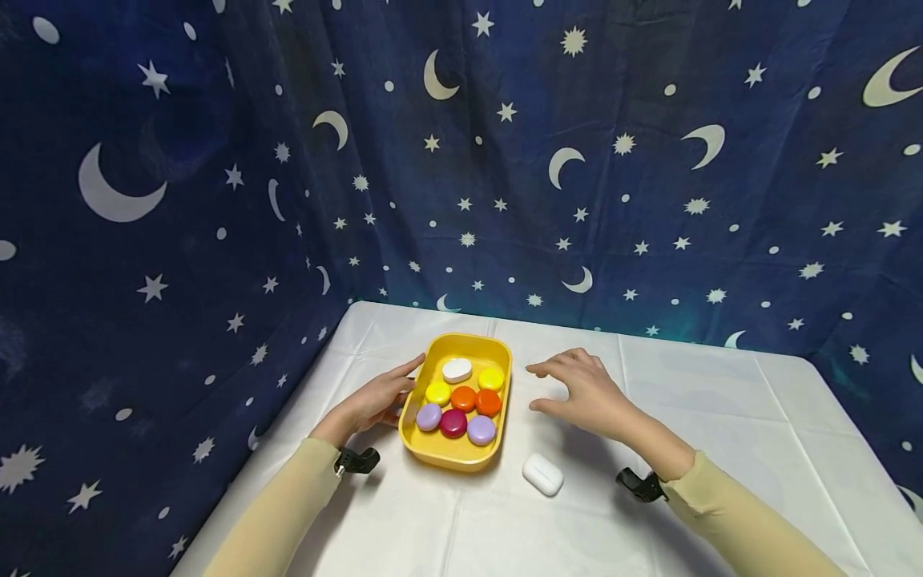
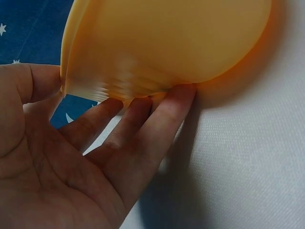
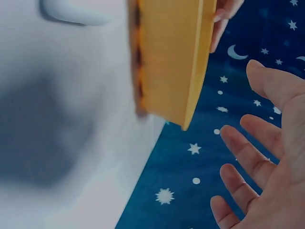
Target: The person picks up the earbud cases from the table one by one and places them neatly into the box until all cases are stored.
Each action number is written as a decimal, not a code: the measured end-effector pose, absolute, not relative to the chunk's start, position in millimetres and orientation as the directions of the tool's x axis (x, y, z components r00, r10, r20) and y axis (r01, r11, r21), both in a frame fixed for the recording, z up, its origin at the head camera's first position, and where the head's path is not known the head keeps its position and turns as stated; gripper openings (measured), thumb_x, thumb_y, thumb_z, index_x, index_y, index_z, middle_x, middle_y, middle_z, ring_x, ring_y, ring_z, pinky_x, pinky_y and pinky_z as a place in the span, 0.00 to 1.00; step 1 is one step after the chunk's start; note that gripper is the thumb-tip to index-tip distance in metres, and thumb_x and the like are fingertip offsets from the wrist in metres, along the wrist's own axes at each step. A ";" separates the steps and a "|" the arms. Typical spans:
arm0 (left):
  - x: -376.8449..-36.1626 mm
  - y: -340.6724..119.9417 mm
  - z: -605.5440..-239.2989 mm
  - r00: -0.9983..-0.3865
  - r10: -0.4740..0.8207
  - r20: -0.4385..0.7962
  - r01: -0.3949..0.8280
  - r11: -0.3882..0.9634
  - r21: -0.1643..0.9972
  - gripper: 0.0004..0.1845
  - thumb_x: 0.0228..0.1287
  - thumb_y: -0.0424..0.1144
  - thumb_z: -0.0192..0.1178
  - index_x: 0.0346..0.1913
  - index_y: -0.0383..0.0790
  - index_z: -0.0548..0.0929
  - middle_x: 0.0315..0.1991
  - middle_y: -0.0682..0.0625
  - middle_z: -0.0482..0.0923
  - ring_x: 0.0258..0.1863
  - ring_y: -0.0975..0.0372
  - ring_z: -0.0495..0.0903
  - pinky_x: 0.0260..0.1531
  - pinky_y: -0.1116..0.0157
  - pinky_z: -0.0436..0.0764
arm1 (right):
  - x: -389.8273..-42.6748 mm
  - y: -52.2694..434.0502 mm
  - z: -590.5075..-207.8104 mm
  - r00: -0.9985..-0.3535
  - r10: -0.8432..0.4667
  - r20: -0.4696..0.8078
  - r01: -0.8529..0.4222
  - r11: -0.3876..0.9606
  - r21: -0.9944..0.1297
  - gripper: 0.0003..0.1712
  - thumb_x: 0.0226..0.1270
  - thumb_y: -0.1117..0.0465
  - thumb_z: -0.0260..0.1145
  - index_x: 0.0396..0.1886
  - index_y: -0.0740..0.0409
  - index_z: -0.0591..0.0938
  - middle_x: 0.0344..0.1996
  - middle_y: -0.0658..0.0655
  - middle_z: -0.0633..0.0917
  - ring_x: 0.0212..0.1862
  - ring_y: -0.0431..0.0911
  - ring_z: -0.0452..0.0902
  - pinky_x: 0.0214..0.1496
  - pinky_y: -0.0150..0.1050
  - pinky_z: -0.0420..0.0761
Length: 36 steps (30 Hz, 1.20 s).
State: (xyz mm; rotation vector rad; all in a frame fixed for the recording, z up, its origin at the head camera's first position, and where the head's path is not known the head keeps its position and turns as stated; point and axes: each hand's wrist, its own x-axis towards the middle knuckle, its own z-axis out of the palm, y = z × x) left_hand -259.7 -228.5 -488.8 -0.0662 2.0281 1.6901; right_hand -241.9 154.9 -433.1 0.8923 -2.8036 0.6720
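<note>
A person sits at a white-clothed table [image 1: 721, 417] backed by a dark blue curtain [image 1: 649, 160] printed with moons and stars. The landmark is a yellow oblong tray [image 1: 434, 457] lying near the middle of the cloth. Inside it lie eight flat, rounded pieces: a white one [image 1: 457, 370] at the far end, two yellow ones [image 1: 491, 378] beside and below it, two orange ones [image 1: 488, 402] in the middle, and two lilac ones [image 1: 481, 430] flanking a dark red one [image 1: 453, 422] at the near end. The left hand [image 1: 375, 401] rests against the tray's left wall with its fingers straight and relaxed; the left wrist view shows the fingertips [image 2: 183, 93] touching the wall low down where it meets the cloth, thumb up by the rim, gripping nothing. The right hand [image 1: 587, 390] hovers just to the right of the tray, palm down, fingers spread wide and pointing toward it, empty and not touching it. A small white rounded case [image 1: 542, 474] lies on the cloth just off the tray's near right corner, close below the right hand. As a judgement, the step in hand looks like steadying the tray while the free hand approaches; the next move would call for the right hand to close the gap over the tray's right rim, or drop back toward the white case, while the left keeps the tray from sliding.
</note>
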 end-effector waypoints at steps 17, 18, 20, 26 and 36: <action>-259.7 -229.3 -488.9 -0.877 0.271 -0.397 -0.342 0.227 0.912 0.34 0.76 0.42 0.50 0.81 0.66 0.58 0.70 0.39 0.71 0.51 0.52 0.82 0.40 0.52 0.87 | -201.6 177.8 -463.2 -0.818 -0.529 0.224 -0.575 0.748 -0.330 0.34 0.56 0.41 0.78 0.62 0.44 0.84 0.48 0.41 0.84 0.57 0.49 0.72 0.59 0.56 0.67; -259.6 -229.3 -488.9 -0.878 0.270 -0.396 -0.341 0.228 0.912 0.34 0.76 0.42 0.50 0.81 0.66 0.58 0.70 0.39 0.71 0.50 0.52 0.82 0.39 0.52 0.87 | -199.7 178.5 -464.6 -0.817 -0.532 0.224 -0.577 0.746 -0.332 0.34 0.56 0.40 0.78 0.62 0.44 0.84 0.48 0.41 0.84 0.57 0.48 0.72 0.58 0.56 0.67; -259.6 -229.2 -488.5 -0.878 0.268 -0.397 -0.342 0.228 0.912 0.34 0.76 0.42 0.50 0.81 0.66 0.58 0.69 0.39 0.71 0.50 0.53 0.82 0.39 0.52 0.87 | -196.3 180.0 -467.2 -0.812 -0.539 0.224 -0.583 0.743 -0.328 0.34 0.56 0.40 0.77 0.62 0.43 0.84 0.49 0.41 0.84 0.57 0.48 0.72 0.58 0.56 0.68; -259.5 -228.5 -487.6 -0.877 0.266 -0.400 -0.344 0.234 0.909 0.33 0.77 0.42 0.50 0.81 0.67 0.58 0.71 0.39 0.70 0.52 0.52 0.82 0.40 0.51 0.86 | -187.7 182.1 -472.3 -0.816 -0.539 0.209 -0.578 0.746 -0.331 0.33 0.56 0.40 0.78 0.62 0.42 0.84 0.50 0.40 0.84 0.58 0.47 0.72 0.57 0.56 0.68; -258.7 -228.1 -485.0 -0.871 0.280 -0.404 -0.339 0.251 0.907 0.34 0.77 0.43 0.49 0.81 0.66 0.56 0.74 0.38 0.65 0.57 0.51 0.80 0.42 0.52 0.86 | -175.5 183.8 -479.3 -0.812 -0.552 0.190 -0.583 0.743 -0.329 0.34 0.56 0.38 0.77 0.61 0.43 0.85 0.47 0.39 0.84 0.55 0.45 0.72 0.56 0.55 0.69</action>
